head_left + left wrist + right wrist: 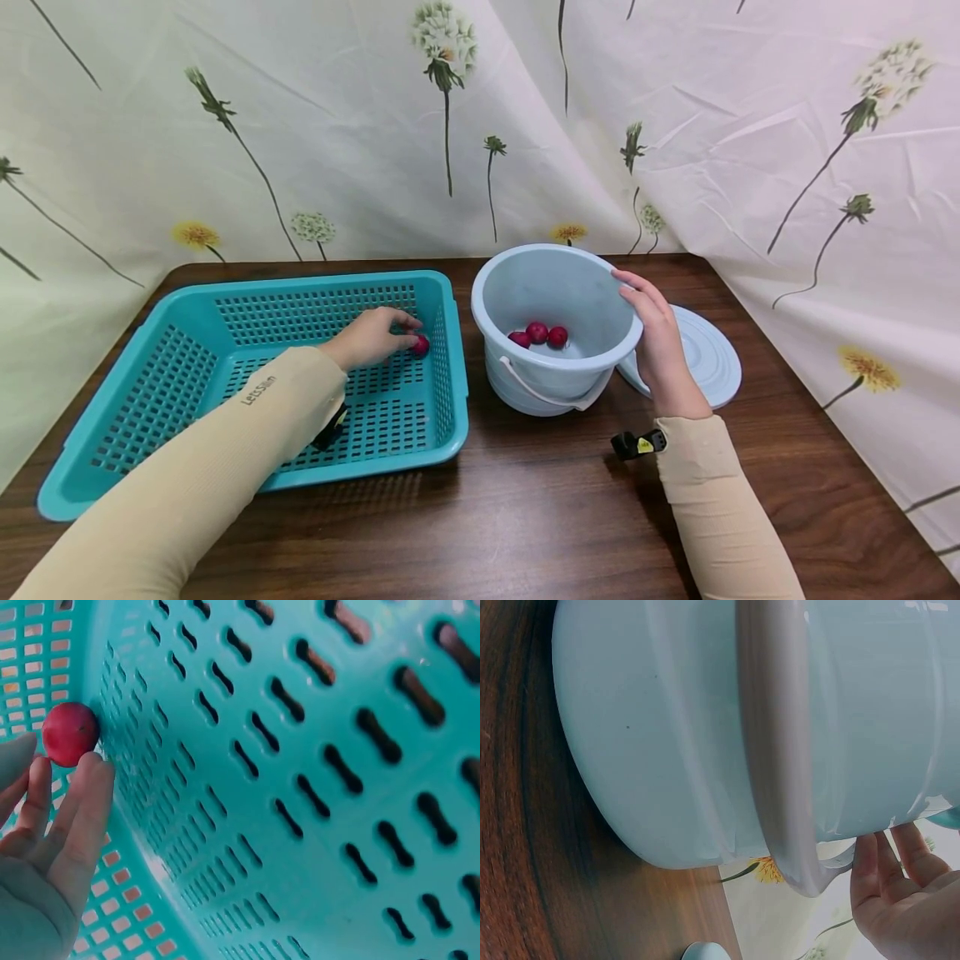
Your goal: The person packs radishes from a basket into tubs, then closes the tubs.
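Observation:
My left hand reaches into the right end of the teal plastic basket. Its thumb and fingers are spread beside a small red ball-shaped thing, whose kind I cannot tell. In the left wrist view the red ball lies against the basket wall, just past the fingertips; whether they touch it is unclear. On the right side of the pale blue bucket, my right hand rests its extended fingers at the rim. Inside the bucket lie three similar red balls.
Behind my right hand, a round pale blue lid lies on the dark wooden table. The bucket's handle hangs down at its front. A white cloth with dandelion prints stands behind the table.

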### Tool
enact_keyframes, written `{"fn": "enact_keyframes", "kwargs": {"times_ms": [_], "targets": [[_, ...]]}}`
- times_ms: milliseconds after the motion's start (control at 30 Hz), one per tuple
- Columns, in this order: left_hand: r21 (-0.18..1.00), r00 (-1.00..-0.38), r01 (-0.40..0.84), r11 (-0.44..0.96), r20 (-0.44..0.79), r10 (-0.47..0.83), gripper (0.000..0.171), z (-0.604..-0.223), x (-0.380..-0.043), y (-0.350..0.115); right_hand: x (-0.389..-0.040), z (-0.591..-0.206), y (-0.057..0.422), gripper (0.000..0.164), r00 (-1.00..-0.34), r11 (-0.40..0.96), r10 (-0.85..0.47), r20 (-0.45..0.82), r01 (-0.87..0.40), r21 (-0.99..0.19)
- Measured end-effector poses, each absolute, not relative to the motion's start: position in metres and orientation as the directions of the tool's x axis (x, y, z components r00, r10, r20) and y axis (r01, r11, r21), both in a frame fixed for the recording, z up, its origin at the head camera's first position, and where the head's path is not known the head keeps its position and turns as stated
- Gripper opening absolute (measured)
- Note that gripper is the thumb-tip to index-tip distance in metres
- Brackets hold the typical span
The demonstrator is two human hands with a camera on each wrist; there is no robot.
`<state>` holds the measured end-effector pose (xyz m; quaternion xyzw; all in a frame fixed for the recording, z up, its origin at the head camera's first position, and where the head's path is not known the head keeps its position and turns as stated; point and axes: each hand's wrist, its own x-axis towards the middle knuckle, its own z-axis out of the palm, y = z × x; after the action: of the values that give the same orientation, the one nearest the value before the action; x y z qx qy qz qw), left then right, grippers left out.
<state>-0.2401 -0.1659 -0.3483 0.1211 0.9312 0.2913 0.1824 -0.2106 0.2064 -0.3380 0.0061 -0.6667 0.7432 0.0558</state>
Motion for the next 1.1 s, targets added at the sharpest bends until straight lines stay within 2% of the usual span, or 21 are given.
{"fn": "enact_keyframes", "kwargs": {"times_ms": [167, 467, 733, 1100], "targets": [[0.601, -0.884, 0.098, 0.793, -0.313, 0.347, 0.036, -0.3499, -0.2388, -0.1631, -0.2107, -0.3379, 0.2066, 0.03, -0.994, -0.106, 0.075, 0.083, -0.091, -0.99], [0.651, -0.886, 0.029, 0.758, -0.335, 0.321, 0.033, -0.351, -0.2391, -0.1616, -0.2118, -0.338, 0.2069, 0.031, -0.994, -0.112, 0.071, 0.088, -0.096, -0.989], [0.667, -0.855, 0.015, 0.745, -0.378, 0.356, 0.041, -0.3521, -0.2397, -0.161, -0.212, -0.3381, 0.2076, 0.03, -0.994, -0.111, 0.07, 0.08, -0.088, -0.99], [0.686, -0.861, 0.02, 0.727, -0.358, 0.362, 0.04, -0.3434, -0.2396, -0.1591, -0.2121, -0.3378, 0.2078, 0.032, -0.995, -0.097, 0.071, 0.076, -0.083, -0.992]]}}
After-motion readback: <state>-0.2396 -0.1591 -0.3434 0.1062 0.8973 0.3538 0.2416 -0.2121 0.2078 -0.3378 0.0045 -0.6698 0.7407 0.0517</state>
